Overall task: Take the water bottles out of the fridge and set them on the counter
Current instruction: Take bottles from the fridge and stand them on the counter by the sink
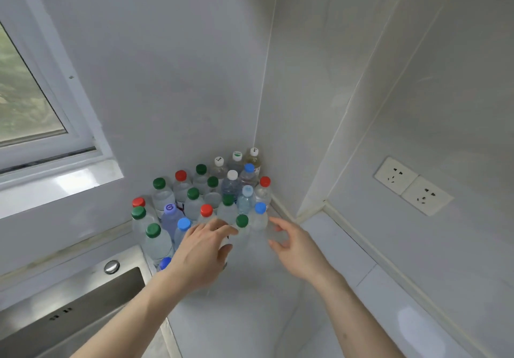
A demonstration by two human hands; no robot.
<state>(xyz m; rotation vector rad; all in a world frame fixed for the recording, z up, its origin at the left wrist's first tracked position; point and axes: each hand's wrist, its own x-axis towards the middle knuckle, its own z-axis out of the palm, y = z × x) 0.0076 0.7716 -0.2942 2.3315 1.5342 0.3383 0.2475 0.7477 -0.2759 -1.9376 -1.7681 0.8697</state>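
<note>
Head view: my left hand (201, 249) curls round a clear bottle (225, 249) standing upright at the front of the bottle cluster (205, 204) in the bench (250, 302) corner. My right hand (292, 243), grip wide and empty, reaches beside the blue-capped bottle (260, 215).

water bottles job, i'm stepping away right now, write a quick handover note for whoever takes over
Left hand: fingers curled round a clear bottle at the front of the cluster, apparently setting it down.
Right hand: open, fingers spread, beside the green-capped bottle, holding nothing.
Water bottles: a crowd standing upright in the counter corner, right of the sink.
Done: many bottles already on the counter.
Left: the fridge is out of view, so check whether any remain inside.
</note>
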